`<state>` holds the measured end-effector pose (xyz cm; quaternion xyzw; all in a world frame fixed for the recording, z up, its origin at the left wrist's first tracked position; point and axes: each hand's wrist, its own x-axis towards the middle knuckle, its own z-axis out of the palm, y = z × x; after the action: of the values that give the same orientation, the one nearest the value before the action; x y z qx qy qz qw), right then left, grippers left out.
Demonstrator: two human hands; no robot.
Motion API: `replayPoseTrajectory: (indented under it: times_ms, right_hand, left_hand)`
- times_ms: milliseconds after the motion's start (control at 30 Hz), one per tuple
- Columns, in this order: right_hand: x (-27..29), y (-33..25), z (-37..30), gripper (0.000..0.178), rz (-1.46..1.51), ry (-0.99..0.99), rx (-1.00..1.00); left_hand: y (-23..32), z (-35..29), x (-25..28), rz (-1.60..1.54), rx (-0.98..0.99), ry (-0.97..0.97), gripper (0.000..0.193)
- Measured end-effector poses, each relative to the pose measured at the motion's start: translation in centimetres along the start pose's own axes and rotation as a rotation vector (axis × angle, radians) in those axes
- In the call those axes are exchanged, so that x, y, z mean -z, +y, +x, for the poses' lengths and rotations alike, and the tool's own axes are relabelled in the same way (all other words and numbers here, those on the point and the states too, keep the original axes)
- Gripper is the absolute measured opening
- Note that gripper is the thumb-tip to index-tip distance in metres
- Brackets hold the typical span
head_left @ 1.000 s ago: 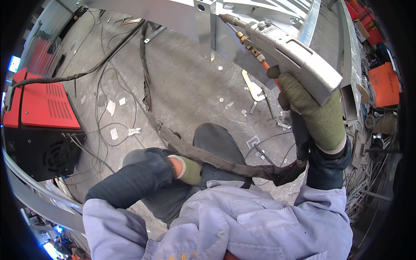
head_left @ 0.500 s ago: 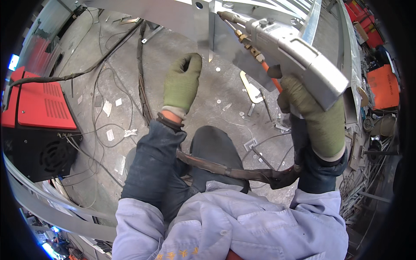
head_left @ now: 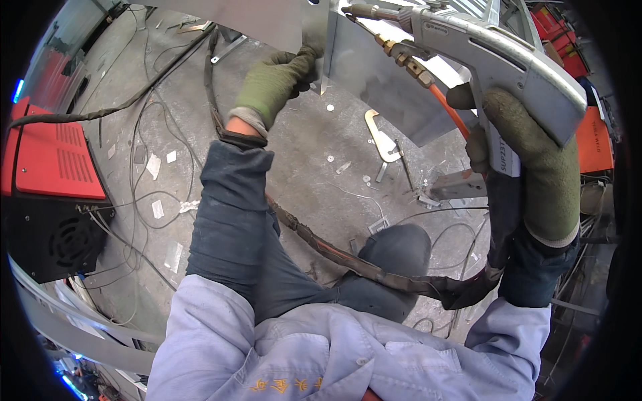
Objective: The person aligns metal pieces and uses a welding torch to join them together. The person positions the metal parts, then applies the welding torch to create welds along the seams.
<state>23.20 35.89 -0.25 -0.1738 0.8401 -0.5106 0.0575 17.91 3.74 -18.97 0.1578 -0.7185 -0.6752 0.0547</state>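
Observation:
My right hand (head_left: 538, 150), in a green glove, is wrapped round the grip of a silver welding gun (head_left: 495, 50). The gun's copper-coloured nozzle points left, close to the corner of a grey sheet-metal panel (head_left: 261, 20). Below the nozzle run brass fittings (head_left: 404, 61) and an orange tube (head_left: 449, 110). My left hand (head_left: 271, 83), gloved as well, is at the panel's lower edge with its fingers bent together. Its fingertips are partly blurred and hidden, so I cannot make out what they hold, if anything.
A sleeved cable (head_left: 381, 271) from the gun crosses over my legs. A red and black machine (head_left: 57, 160) stands left, with thin cables on the floor. A pale hook-shaped piece (head_left: 381, 137) and scraps lie on the floor. An orange box (head_left: 595, 140) is at right.
My left hand has risen to the panel's lower edge. The gun and my right hand have shifted right in the picture, and my knee shows further right.

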Motion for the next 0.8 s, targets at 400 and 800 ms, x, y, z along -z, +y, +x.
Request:
replayPoseTrajectory:
  times_ms: [400, 800]
  right_hand:
    - [-8.6, 7.9, -4.3, 0.049, 0.249, 0.235, 0.03]
    - [-14.2, 12.6, -3.7, 0.073, 0.011, 0.292, 0.468]
  left_hand:
    - [1.0, -0.4, 0.3, 0.053, 0.05, -0.046, 0.052]
    - [-1.0, 0.4, -0.6, -0.101, 0.011, 0.043, 0.048]
